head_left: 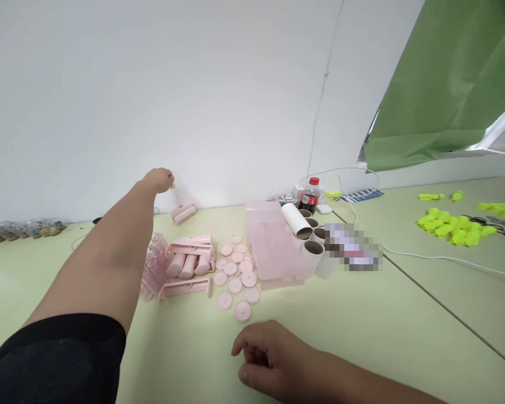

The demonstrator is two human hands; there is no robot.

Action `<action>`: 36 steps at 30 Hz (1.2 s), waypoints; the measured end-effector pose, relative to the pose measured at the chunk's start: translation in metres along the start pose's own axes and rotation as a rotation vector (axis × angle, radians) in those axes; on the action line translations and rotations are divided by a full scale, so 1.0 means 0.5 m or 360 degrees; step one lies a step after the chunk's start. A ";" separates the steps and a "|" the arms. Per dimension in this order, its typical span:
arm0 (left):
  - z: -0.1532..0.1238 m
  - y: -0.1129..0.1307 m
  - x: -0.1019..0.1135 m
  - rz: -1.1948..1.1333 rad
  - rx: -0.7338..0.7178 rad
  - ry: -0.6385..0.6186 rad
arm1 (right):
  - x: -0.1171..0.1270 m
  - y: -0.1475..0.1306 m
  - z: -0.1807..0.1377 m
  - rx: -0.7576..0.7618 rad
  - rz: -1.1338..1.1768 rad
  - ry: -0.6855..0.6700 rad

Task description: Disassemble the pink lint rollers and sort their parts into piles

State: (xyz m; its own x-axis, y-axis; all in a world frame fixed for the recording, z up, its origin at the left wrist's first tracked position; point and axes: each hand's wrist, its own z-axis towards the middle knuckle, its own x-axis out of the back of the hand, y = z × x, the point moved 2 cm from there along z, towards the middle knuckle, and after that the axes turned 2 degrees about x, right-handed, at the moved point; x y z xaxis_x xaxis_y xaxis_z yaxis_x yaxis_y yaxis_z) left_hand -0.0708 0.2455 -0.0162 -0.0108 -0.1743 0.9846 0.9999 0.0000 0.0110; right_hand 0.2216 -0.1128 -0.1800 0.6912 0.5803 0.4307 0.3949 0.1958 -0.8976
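The pale yellow-green tabletop (180, 348) spreads before you. Over its near part, your right hand (269, 356) is loosely curled, released. Near the far edge is the roller (184, 214): pale pink, T-shaped, a slim handle (176, 196) meeting a broad cylindrical head. Your left hand (159, 179) grips the handle's upper end. Thin, round pink discs (235, 285) lie scattered beyond your right hand.

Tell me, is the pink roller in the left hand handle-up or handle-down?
Handle-up: the left hand holds the top of the pink roller, whose wide head is below.
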 end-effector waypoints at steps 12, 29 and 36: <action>-0.135 0.070 0.175 -0.0288 -0.0552 0.0359 | 0.001 0.016 0.011 0.0046 0.0340 0.0110; -0.654 0.172 0.059 -0.1632 -0.0439 0.1217 | 0.088 -0.035 -0.002 0.0807 0.0909 0.0689; -0.636 0.170 -0.004 -0.1763 -0.0140 0.0819 | 0.124 -0.035 -0.007 0.0911 0.0610 0.0901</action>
State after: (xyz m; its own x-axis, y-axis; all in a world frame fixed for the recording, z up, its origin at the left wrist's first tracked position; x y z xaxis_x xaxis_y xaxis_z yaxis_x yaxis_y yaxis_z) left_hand 0.0150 -0.0674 -0.0728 -0.8738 -0.4069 0.2663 0.4475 -0.4587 0.7677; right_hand 0.2598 -0.0831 -0.1373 0.9689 0.2393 -0.0631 -0.1830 0.5213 -0.8335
